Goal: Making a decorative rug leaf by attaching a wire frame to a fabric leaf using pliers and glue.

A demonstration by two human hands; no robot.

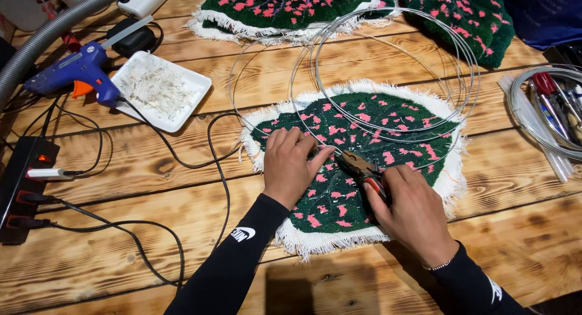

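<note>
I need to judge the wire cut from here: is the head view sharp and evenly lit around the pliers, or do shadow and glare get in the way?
Head view: sharp at the pliers and both hands, left hand, right hand; light is warm and even, shadow falls only below the forearms; wire loops glint faintly; edges bend slightly from the wide lens.
</note>
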